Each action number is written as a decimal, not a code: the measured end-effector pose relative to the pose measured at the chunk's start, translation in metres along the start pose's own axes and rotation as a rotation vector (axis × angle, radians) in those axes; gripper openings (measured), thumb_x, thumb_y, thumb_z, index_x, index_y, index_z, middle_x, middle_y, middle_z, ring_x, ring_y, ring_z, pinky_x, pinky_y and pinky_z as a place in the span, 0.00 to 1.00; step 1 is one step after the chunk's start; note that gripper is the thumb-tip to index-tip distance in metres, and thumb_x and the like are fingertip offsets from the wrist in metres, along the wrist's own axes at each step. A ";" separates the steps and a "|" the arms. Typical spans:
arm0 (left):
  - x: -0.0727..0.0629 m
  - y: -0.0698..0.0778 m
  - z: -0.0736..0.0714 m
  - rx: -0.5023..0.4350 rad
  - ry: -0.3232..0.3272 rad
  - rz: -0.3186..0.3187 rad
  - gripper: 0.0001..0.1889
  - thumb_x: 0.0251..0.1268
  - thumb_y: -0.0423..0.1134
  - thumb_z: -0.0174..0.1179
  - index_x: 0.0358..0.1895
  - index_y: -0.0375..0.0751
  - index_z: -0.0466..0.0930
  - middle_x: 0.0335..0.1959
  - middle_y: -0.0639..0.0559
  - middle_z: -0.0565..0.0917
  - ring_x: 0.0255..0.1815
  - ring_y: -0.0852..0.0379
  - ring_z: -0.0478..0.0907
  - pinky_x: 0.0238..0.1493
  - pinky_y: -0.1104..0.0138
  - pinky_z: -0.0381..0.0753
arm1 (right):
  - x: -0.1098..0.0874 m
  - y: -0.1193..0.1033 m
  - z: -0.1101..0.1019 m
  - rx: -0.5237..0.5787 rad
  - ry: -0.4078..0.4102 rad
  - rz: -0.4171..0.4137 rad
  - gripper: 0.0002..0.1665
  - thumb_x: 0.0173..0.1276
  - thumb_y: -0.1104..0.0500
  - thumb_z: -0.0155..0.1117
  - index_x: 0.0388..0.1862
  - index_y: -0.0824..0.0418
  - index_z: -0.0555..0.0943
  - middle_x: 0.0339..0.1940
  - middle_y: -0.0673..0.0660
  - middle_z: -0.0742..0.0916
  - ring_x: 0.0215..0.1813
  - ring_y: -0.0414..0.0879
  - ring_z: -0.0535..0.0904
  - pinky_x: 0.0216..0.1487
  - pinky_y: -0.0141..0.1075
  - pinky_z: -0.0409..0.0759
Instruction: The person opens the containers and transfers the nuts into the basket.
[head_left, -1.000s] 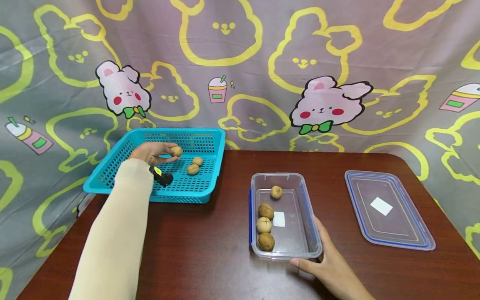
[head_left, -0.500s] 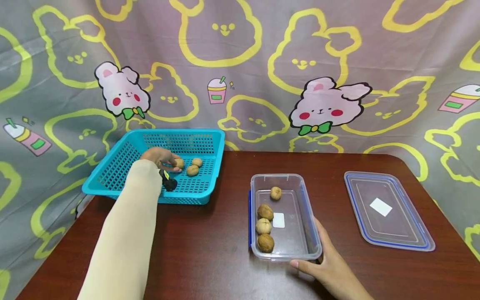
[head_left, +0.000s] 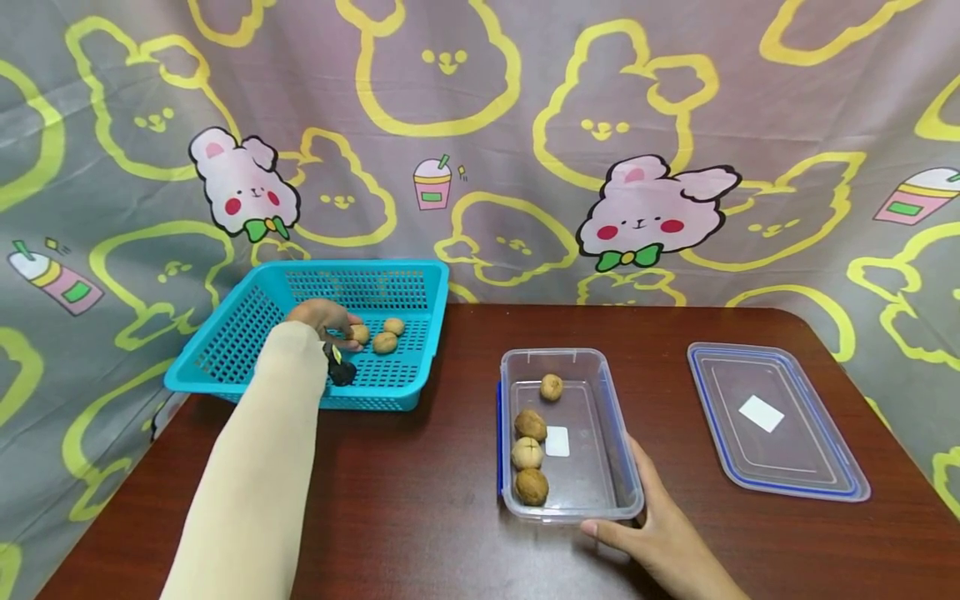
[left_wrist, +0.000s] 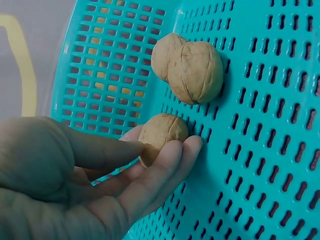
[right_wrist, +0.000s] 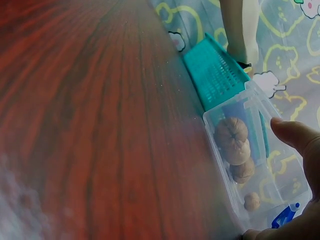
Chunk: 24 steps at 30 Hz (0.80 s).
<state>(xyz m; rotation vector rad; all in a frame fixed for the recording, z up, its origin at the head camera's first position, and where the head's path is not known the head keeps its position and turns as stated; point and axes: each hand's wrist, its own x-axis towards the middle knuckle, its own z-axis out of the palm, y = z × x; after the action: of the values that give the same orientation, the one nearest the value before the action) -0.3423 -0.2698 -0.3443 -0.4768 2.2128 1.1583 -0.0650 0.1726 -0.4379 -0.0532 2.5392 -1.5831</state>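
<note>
The left hand [left_wrist: 100,187] holds one walnut [left_wrist: 161,132] between the thumb and the fingers, low inside the turquoise basket [head_left: 378,401]; whether this walnut touches the basket floor, I cannot tell. Just beside it, two other walnuts [left_wrist: 196,72] lie on the basket floor, touching each other. The right hand [head_left: 656,529] grips the clear container [head_left: 585,505] at its near right corner, with the thumb at the near wall and the fingers along the right side. In this container, three walnuts [head_left: 527,453] stay in a line beside the left wall, and a fourth walnut [head_left: 551,387] lies apart, near the far end. The container stands upright on the brown bench [head_left: 405,517]. To its right, a clear lid [head_left: 780,450] with a blue seal lies flat. Behind the bench hangs a patterned cloth [head_left: 495,158].
</note>
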 end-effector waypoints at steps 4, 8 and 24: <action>-0.001 -0.002 -0.001 0.011 0.019 0.014 0.28 0.83 0.26 0.43 0.82 0.39 0.60 0.83 0.26 0.53 0.41 0.57 0.90 0.56 0.67 0.87 | 0.001 0.000 0.000 0.007 0.001 -0.014 0.71 0.61 0.53 0.81 0.88 0.50 0.41 0.84 0.66 0.61 0.77 0.65 0.66 0.69 0.60 0.73; -0.007 -0.001 -0.003 0.015 0.020 0.042 0.27 0.86 0.29 0.39 0.83 0.36 0.57 0.84 0.25 0.49 0.54 0.42 0.89 0.59 0.63 0.88 | 0.001 -0.001 0.000 0.023 -0.012 -0.002 0.71 0.61 0.52 0.82 0.88 0.49 0.40 0.85 0.66 0.61 0.77 0.65 0.65 0.70 0.58 0.73; -0.051 0.023 -0.006 0.244 0.023 0.247 0.31 0.86 0.38 0.45 0.84 0.34 0.49 0.84 0.29 0.54 0.79 0.24 0.60 0.75 0.41 0.72 | 0.002 -0.001 0.000 0.031 -0.013 0.011 0.72 0.61 0.51 0.82 0.88 0.48 0.41 0.85 0.65 0.60 0.78 0.64 0.65 0.70 0.57 0.73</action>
<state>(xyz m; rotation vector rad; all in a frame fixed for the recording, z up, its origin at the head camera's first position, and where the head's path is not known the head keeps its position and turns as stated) -0.3176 -0.2598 -0.2947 -0.1186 2.4441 0.9860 -0.0670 0.1721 -0.4372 -0.0468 2.4998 -1.6126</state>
